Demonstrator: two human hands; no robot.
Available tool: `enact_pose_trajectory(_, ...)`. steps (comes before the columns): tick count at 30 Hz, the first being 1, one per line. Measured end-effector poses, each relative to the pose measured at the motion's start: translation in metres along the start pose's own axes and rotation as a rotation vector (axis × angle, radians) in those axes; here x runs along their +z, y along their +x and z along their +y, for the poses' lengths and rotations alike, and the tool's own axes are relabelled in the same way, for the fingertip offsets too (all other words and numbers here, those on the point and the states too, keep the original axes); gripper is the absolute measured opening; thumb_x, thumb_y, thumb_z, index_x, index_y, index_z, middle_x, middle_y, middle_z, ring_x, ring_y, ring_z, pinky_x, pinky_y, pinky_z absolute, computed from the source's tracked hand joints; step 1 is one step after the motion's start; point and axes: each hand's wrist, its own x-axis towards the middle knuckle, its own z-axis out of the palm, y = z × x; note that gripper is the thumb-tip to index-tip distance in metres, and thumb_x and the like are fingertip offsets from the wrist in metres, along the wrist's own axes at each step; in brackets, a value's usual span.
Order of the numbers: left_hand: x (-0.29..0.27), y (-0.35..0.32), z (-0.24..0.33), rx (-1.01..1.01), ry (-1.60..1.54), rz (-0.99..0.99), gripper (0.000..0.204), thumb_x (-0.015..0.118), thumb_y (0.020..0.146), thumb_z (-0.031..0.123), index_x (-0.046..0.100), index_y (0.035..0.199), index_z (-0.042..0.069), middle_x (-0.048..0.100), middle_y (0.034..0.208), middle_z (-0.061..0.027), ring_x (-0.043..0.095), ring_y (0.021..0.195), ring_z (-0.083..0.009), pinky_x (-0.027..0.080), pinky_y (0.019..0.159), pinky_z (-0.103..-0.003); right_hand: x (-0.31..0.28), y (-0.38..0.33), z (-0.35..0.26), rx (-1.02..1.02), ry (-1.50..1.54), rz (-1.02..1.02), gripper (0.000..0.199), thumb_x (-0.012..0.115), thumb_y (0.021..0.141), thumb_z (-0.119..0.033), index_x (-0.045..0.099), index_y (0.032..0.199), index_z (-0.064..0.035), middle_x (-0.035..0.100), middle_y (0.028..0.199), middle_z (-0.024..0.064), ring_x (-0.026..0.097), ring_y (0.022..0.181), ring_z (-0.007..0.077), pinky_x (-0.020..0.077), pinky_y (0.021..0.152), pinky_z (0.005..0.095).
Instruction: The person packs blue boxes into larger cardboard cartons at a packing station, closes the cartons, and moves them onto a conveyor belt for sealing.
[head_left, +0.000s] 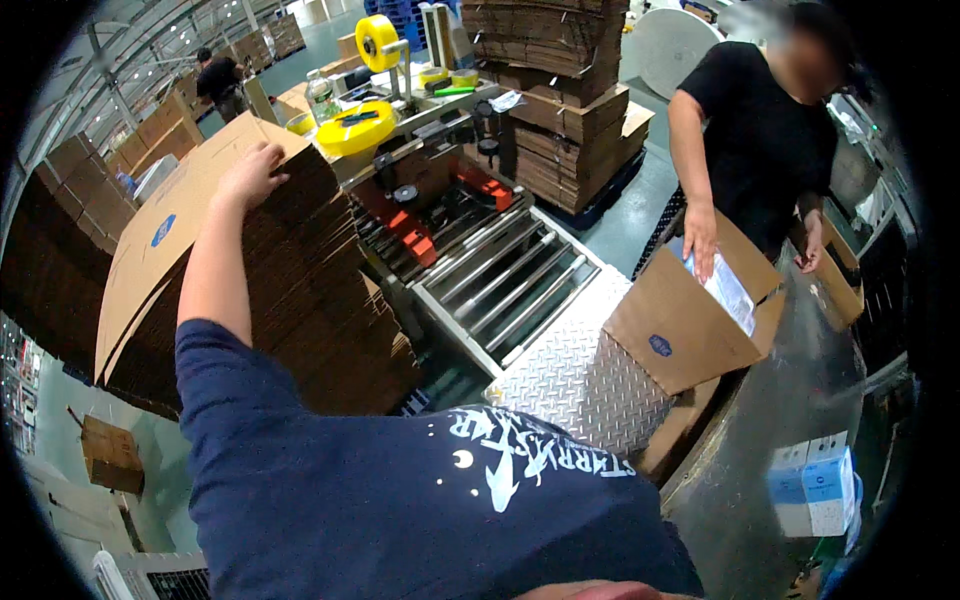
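Note:
My left hand (255,176) reaches over a tall stack of flattened cardboard boxes (290,270), its fingers curled at the far edge of the top flattened box (185,205). That top sheet is brown with a blue oval mark, and it bows away from the sheets beneath along its near left side. My right hand is out of view.
Right of the stack runs a roller conveyor (520,290) with a tape machine holding yellow tape rolls (376,43). Beyond the metal plate (570,370), a co-worker (755,140) handles an open carton (680,320). Blue-and-white packs (812,485) lie on the lower right surface.

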Motion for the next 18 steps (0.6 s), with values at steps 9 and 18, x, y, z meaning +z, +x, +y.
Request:
enact_pose_trajectory(9,-0.152,-0.073,0.020,0.176,0.295,0.871,0.026,0.055,0.077,0.011,0.057,0.102,0.006,0.061,0.100,-0.0140,0.058,0.092,-0.0318,0.047,0.073,-0.039,-0.072,-0.079,-0.150,-0.205,0.117,0.123,0.024,0.057,0.083,-0.019,0.058,0.097,0.0001,0.061,0.075,0.0064,0.056,0.069,0.0131,0.0460,0.062,0.0279)
enact_pose_trajectory(18,-0.225,-0.118,0.270,1.083,0.056,1.052,0.018,0.061,0.081,0.030,0.058,0.082,0.012,0.061,0.073,-0.0035,0.056,0.057,-0.0117,0.045,0.047,-0.023,-0.125,-0.189,-0.450,-1.117,-0.129,0.507,0.065,0.072,0.067,-0.014,0.043,0.124,-0.0037,0.047,0.122,0.0167,0.043,0.116,0.0282,0.0389,0.092,0.0357)
